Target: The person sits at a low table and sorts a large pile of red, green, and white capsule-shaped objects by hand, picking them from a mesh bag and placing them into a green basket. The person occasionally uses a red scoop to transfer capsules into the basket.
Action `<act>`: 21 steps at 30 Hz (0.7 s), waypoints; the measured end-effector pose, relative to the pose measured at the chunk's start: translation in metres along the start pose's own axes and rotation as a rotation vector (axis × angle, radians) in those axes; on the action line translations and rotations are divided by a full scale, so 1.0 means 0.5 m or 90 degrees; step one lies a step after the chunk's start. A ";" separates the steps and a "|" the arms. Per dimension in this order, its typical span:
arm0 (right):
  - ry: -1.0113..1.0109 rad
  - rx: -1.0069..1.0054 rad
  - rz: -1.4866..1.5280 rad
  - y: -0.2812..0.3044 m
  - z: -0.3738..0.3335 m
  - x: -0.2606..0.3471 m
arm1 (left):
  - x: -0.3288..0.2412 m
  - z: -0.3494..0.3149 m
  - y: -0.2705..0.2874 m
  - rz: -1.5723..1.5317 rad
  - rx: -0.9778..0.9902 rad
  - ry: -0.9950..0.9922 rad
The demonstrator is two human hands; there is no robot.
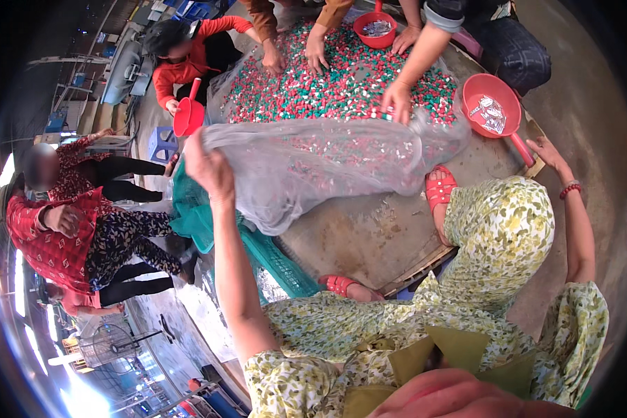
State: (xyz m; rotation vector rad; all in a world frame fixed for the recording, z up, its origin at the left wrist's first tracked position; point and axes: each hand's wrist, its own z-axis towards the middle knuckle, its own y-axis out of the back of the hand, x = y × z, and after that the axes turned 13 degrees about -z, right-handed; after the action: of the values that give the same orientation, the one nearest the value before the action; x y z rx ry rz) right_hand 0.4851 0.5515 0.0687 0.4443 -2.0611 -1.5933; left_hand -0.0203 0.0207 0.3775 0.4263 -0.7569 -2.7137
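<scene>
My left hand (210,169) is closed on the edge of a sheer whitish net (313,157). The net is pulled over the near side of a wide spread of small red, green and white pieces (285,87). My right hand (549,153) has its fingers apart beside the handle of a red plastic dipper (472,87); whether it touches the handle I cannot tell. Small silvery-white pieces lie in that dipper. Across the spread, other people's hands (317,52) reach into the pieces, and one hand (397,101) lies close to the net's far edge.
A second red dipper (364,35) with silvery pieces stands at the far side. A person in red (188,66) holds another red dipper (188,120). Green netting (198,216) lies at the left, near a blue stool (161,145). People and a fan (108,341) are farther left.
</scene>
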 end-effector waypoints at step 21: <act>-0.126 0.167 0.669 0.092 -0.349 0.165 | -0.328 -0.295 0.209 -0.152 0.978 0.004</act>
State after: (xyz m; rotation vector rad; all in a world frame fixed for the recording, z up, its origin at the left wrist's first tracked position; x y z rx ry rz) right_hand 0.5174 0.3793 0.1623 -0.6614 -2.0679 -0.7444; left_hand 0.2025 -0.0738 0.3466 0.7972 -2.7669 -1.6947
